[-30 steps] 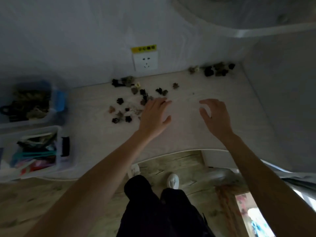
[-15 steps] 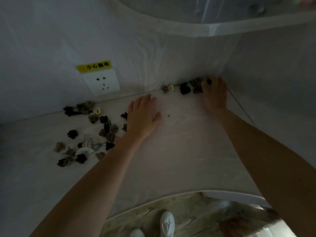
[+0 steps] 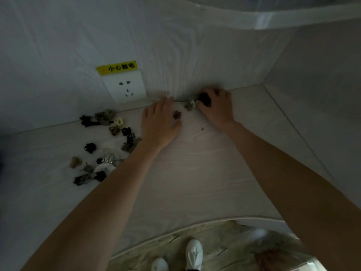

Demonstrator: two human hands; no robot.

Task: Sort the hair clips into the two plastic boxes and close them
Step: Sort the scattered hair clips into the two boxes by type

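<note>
Several small dark and brown hair clips lie scattered on the pale wooden desk, left of my arms. My left hand lies flat on the desk with straight fingers reaching the back wall. A brown clip and a beige clip lie between my hands. My right hand is at the back edge, its fingers curled over a black clip and other clips hidden beneath it. Neither plastic box is in view.
A white wall socket with a yellow warning label sits on the back wall. A side wall closes the desk on the right. Below the desk's curved front edge are the floor and my white shoes.
The view has shifted right, so the boxes have left it. My right hand has dragged the corner clips leftward along the back wall. My left hand has reached further back.
</note>
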